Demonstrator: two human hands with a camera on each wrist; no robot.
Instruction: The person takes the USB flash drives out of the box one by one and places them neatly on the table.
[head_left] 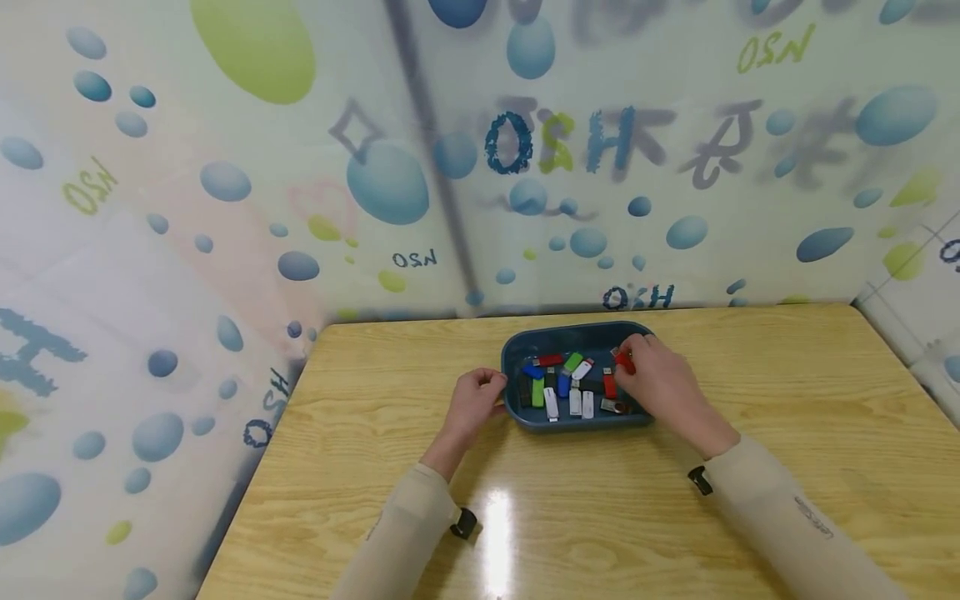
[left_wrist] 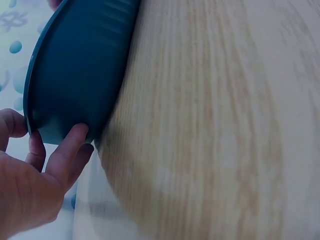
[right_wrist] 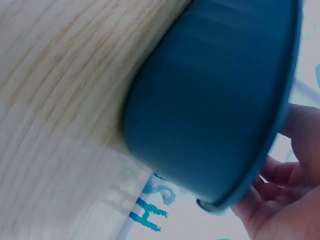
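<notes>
A dark blue tray [head_left: 577, 425] sits on the table, with several USB flash drives in red, white, green, blue and black lying inside. My left hand [head_left: 474, 402] holds the tray's left end; in the left wrist view its thumb is at the rim and the fingers [left_wrist: 70, 150] lie against the outer wall. Over the right end reaches my right hand [head_left: 663, 379], its fingertips pinching a red USB flash drive [head_left: 624, 362] inside the tray. In the right wrist view, the tray wall [right_wrist: 205, 100] hides the fingertips of that hand.
The wooden table [head_left: 585, 517] extends in front of the tray and to both sides. A patterned wall covering [head_left: 480, 233] rises directly behind the table's back edge and along its left side.
</notes>
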